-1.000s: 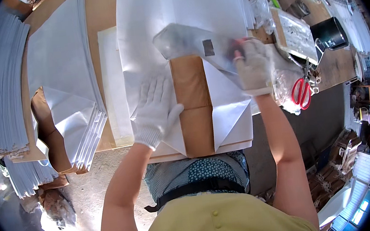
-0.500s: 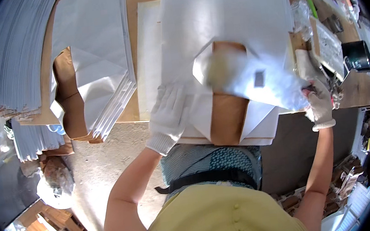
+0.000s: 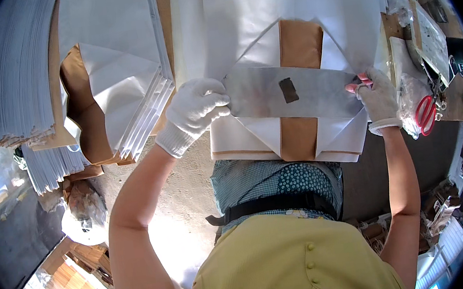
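A thin grey metal-looking plate (image 3: 257,93) with a dark patch is stretched between my two gloved hands. My left hand (image 3: 195,106) pinches its left end, and my right hand (image 3: 375,96), with bare fingertips, grips its right end. The plate lies across the folded end of a white paper bag (image 3: 237,141) with brown inner faces. Above the plate shows one brown flap (image 3: 300,44) of that bag, and more brown shows below it. White folds spread out to both sides. The bag's end overhangs the table's near edge.
At left stands a stack of white bags (image 3: 117,94) with brown open ends, beside a tall pile of white paper sheets (image 3: 6,73). To the right are red-handled scissors (image 3: 426,115), clear plastic (image 3: 409,96) and a black cup-like container (image 3: 461,58).
The plate has come down flat across the bag's folded end. My left hand has lifted off the paper and now holds the plate's left end; the right hand has moved slightly up and left.
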The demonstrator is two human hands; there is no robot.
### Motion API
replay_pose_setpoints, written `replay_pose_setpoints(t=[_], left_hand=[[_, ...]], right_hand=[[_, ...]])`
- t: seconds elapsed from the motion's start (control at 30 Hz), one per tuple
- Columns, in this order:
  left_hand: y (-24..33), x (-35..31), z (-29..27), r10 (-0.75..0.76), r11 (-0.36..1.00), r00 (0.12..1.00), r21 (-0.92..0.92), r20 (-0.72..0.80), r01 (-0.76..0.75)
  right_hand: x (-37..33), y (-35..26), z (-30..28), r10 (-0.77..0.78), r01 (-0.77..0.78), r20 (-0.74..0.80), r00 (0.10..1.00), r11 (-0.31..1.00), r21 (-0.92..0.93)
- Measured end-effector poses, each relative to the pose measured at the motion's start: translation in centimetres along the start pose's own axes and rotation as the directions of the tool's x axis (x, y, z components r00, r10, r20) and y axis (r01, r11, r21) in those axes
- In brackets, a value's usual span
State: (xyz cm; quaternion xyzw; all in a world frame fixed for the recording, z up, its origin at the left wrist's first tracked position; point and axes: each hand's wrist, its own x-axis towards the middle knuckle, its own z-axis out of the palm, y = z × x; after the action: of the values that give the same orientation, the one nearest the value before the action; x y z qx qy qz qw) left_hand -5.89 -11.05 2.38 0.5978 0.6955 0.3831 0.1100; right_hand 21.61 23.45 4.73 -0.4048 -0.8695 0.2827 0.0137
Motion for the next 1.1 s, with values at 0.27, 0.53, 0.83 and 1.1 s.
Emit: replay_pose_setpoints(t=[0.27, 0.53, 0.83, 1.1], left_hand=[[5.2, 2.7, 1.4, 0.124, 0.914, 0.973, 0.359, 0.196, -0.189], [5.3, 3.9, 6.5, 0.087, 0.903, 0.963, 0.388, 0.257, -0.185], [5.5, 2.9, 7.1, -0.183, 0.975, 0.981, 0.136, 0.061, 0.173], [7.5, 7.1, 6.4, -0.439, 0.761, 0.890, 0.475, -0.124, 0.442]], right_hand=[[3.2, -3.0, 0.0, -0.350, 0.400, 0.207, 0.914, 0.681, -0.614], [2.7, -3.4, -2.2, 0.068, -0.022, 0.476, 0.877, 0.994, -0.103], [-3.1, -0.8, -1.4, -0.339, 0.400, 0.301, 0.891, 0.901, -0.170], [-0.8, -3.0, -0.1, -0.318, 0.400, 0.282, 0.905, 0.863, -0.310]])
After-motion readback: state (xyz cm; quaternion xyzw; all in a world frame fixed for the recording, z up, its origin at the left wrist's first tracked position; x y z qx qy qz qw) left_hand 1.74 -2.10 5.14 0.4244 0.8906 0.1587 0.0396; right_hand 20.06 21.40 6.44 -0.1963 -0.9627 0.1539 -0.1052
